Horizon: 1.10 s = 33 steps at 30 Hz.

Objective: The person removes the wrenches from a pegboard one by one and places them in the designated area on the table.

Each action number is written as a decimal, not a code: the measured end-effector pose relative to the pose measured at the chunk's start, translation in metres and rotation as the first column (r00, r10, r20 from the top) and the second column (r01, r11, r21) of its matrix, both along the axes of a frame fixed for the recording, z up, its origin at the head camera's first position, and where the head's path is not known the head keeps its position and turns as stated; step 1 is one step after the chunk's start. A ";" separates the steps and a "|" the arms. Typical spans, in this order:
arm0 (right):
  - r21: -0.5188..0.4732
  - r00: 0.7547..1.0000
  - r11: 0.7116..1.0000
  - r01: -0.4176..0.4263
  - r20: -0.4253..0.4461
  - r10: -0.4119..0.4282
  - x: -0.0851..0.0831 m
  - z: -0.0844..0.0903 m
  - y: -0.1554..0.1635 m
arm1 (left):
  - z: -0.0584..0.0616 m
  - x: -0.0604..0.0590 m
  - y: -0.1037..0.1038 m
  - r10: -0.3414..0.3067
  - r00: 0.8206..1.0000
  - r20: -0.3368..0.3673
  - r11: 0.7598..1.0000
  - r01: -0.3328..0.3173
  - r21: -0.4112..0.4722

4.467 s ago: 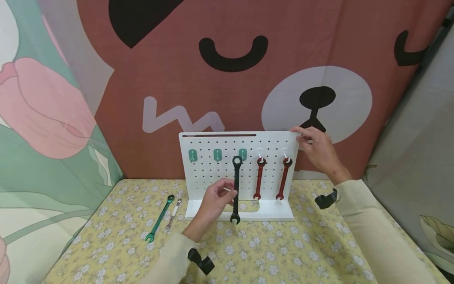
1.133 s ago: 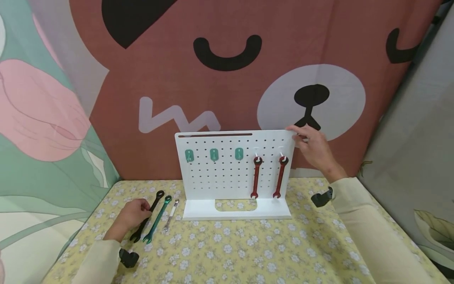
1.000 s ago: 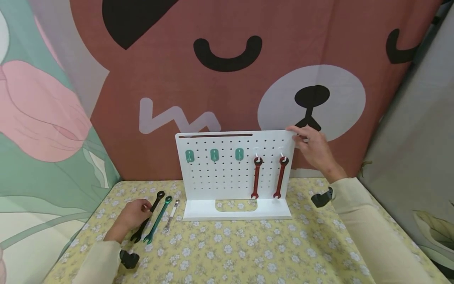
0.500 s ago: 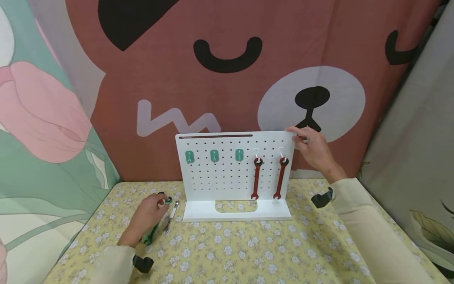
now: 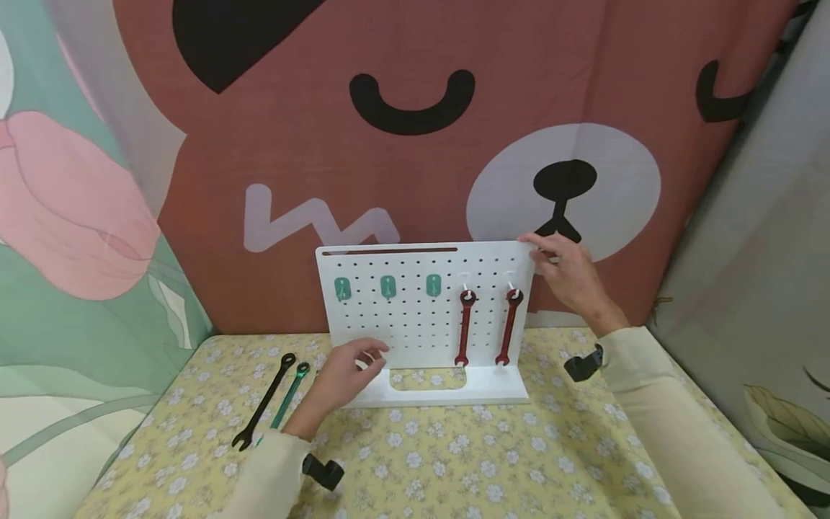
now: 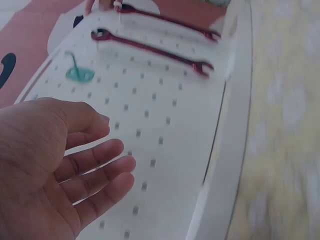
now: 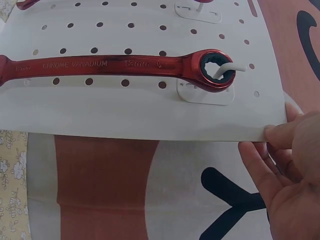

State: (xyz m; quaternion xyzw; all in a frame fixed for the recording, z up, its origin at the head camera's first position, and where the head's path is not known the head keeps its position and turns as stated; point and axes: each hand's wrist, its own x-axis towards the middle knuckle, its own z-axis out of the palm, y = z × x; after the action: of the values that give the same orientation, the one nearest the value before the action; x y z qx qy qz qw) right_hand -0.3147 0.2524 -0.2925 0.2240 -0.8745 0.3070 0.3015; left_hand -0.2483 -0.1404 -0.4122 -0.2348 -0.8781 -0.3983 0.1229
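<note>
Desk under a yellow flowered cloth, printed bear curtain behind. I see the white pegboard at the desk's back edge. My right hand pinches its top right corner; my left hand, fingers spread, hovers before its lower left. Black wrench lies near the left edge; front open.

Left hand hides silver wrench; green wrench partly covered; right hand cut by frame edge.
</note>
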 end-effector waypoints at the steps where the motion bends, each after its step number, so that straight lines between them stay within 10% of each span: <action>1: -0.002 1.000 1.000 0.001 0.001 -0.001 0.000 0.000 -0.001 | 0.001 -0.002 0.006 -0.023 1.000 -0.006 1.000 0.023 0.010; 14: -0.004 1.000 1.000 0.001 -0.011 -0.001 -0.001 -0.002 -0.002 | -0.008 -0.016 0.083 -0.105 0.990 0.092 0.990 0.095 0.109; 33: -0.023 1.000 1.000 0.013 0.001 -0.013 -0.001 -0.004 -0.001 | -0.011 -0.035 0.116 -0.088 0.990 0.112 0.976 0.063 0.208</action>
State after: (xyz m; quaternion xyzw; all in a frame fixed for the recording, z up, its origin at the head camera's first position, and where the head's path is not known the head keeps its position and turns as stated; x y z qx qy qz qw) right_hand -0.3156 0.2513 -0.2964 0.2145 -0.8726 0.3149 0.3057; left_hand -0.2830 -0.0242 -0.4228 -0.2296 -0.8289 -0.5042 0.0779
